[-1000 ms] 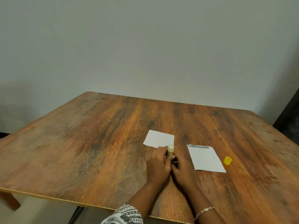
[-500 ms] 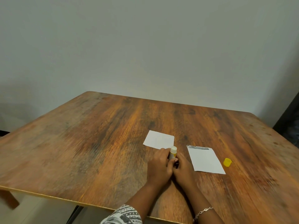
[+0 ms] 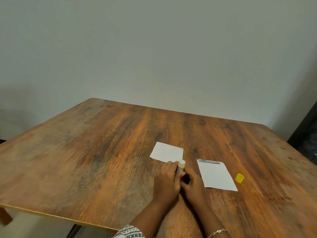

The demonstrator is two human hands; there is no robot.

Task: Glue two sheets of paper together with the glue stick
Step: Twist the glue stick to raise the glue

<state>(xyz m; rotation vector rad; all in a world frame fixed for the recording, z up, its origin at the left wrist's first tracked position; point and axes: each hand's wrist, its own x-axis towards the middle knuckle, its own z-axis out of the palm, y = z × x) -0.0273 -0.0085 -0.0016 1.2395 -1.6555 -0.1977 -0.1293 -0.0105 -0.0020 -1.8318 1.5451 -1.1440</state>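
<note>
An uncapped glue stick (image 3: 181,166) with a white tip and yellow body stands upright between my two hands. My left hand (image 3: 167,180) wraps around its body. My right hand (image 3: 193,185) grips its lower end, which is hidden by my fingers. A small white sheet (image 3: 166,151) lies flat just beyond my left hand. A second white sheet (image 3: 216,175) with a grey printed strip along its far edge lies right of my right hand. The yellow glue cap (image 3: 239,178) sits on the table right of that sheet.
The wooden table (image 3: 103,160) has its near edge running along the lower left and a plain wall behind it. A dark object (image 3: 307,134) stands beyond the table's right corner.
The glue stick's white tip shows a little more above my left hand. Both hands stay together on it in nearly the same spot.
</note>
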